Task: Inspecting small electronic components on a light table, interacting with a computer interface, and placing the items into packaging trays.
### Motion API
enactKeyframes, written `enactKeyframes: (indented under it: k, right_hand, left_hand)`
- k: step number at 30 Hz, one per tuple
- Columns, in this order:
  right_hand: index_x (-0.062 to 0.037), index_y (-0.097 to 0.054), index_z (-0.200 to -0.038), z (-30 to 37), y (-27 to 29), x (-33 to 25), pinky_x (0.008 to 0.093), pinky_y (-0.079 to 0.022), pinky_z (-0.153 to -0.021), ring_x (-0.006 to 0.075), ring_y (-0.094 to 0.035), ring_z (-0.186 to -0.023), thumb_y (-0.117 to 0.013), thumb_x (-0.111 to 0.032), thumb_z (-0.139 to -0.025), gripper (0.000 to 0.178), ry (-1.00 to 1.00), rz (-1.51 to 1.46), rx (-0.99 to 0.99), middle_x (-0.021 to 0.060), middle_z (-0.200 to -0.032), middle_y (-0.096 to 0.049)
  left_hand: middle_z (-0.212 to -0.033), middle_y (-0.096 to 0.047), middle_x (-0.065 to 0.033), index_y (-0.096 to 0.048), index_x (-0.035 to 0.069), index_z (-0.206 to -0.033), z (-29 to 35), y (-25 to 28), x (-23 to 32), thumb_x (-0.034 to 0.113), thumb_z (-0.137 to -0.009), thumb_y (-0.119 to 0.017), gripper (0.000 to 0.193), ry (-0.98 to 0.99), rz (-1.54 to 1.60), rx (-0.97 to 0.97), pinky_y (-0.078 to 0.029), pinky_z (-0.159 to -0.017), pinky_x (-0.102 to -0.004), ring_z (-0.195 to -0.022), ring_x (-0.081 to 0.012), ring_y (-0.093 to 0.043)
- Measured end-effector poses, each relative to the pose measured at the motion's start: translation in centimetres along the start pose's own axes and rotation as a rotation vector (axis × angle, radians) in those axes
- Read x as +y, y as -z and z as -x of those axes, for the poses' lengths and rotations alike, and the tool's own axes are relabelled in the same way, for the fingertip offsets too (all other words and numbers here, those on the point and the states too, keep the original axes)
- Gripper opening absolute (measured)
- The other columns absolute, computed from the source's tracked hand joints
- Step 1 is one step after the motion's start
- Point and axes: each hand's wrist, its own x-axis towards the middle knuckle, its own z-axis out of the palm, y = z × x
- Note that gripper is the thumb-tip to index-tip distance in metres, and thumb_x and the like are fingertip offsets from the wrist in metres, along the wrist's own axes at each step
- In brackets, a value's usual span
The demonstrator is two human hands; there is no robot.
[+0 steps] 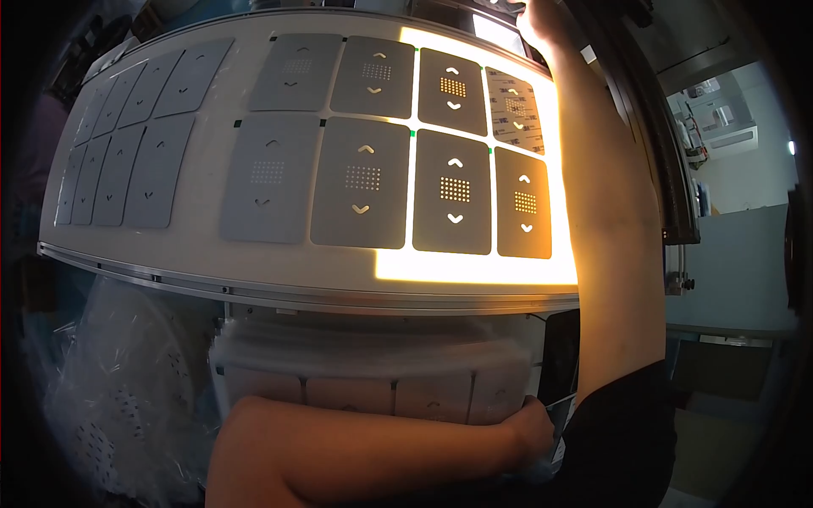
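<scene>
My left forearm reaches across the near side of a stack of film-covered panel sheets (432,401) below the table. My left hand (532,430) is curled at the right end of that stack; what its fingers hold is hidden. My right arm stretches along the table's right end. Only part of my right hand (535,24) shows at the top edge, near a bright screen-like patch (500,34), its fingers cut off and washed out by glare. On the table lie grey rectangular panels (453,233) with arrow cutouts and dot grids. The rightmost ones are lit from beneath.
The white table (203,203) has a metal front rail (339,302). More grey panels (152,182) lie on its left part. Crumpled clear plastic film (127,381) hangs at the lower left. A dark upright frame (648,161) stands beyond my right arm.
</scene>
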Motion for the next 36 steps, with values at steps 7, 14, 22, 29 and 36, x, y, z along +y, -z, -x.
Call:
enactKeyframes:
  k: [7,14,22,29,36]
  right_hand:
    - [0.0009,-0.077,-0.131,-1.2,-0.4,0.2,0.0411,-0.063,-0.106,0.0301,-0.076,-0.12,-0.065,-0.026,-0.105,0.039,-0.014,0.123,-0.01,0.0233,-0.131,-0.077]
    - [0.0019,-0.078,-0.129,-3.0,-0.7,1.1,0.0425,-0.061,-0.107,0.0321,-0.076,-0.124,-0.066,-0.033,-0.103,0.045,-0.052,0.261,-0.037,0.0247,-0.133,-0.078]
    - [0.0018,-0.077,-0.123,-1.1,-0.5,1.4,0.0423,-0.059,-0.102,0.0318,-0.074,-0.118,-0.067,-0.032,-0.102,0.041,-0.064,0.076,0.02,0.0237,-0.127,-0.076]
    - [0.0011,-0.075,-0.116,0.9,0.4,0.2,0.0413,-0.056,-0.093,0.0302,-0.072,-0.108,-0.067,-0.028,-0.102,0.033,-0.096,-0.193,0.073,0.0215,-0.117,-0.073]
    - [0.0003,-0.073,-0.109,0.4,1.0,-1.6,0.0403,-0.053,-0.085,0.0285,-0.069,-0.098,-0.067,-0.024,-0.101,0.026,-0.107,-0.277,0.095,0.0193,-0.107,-0.07]
  left_hand:
    - [-0.106,-0.083,-0.0078,-0.085,0.011,-0.106,0.0,0.0,-0.1,0.026,-0.098,-0.068,0.024,-0.005,-0.021,-0.009,-0.057,-0.073,-0.0495,-0.09,-0.0273,-0.079]
    - [-0.108,-0.082,-0.0073,-0.085,0.011,-0.108,-0.2,-0.3,0.0,0.028,-0.098,-0.068,0.025,0.027,-0.006,-0.056,-0.057,-0.073,-0.0499,-0.093,-0.0282,-0.079]
    - [-0.113,-0.084,-0.0073,-0.086,0.014,-0.113,0.4,0.9,-0.2,0.029,-0.1,-0.066,0.028,-0.004,-0.017,-0.07,-0.058,-0.081,-0.0531,-0.102,-0.0288,-0.08]
    - [-0.124,-0.084,-0.0075,-0.086,0.017,-0.12,1.0,1.6,-0.3,0.031,-0.103,-0.066,0.03,0.007,-0.059,-0.14,-0.059,-0.088,-0.0511,-0.11,-0.029,-0.08]
    - [-0.117,-0.083,-0.0087,-0.086,0.016,-0.115,0.8,1.4,-0.4,0.03,-0.104,-0.063,0.03,0.014,-0.018,-0.054,-0.057,-0.086,-0.0519,-0.106,-0.0286,-0.079]
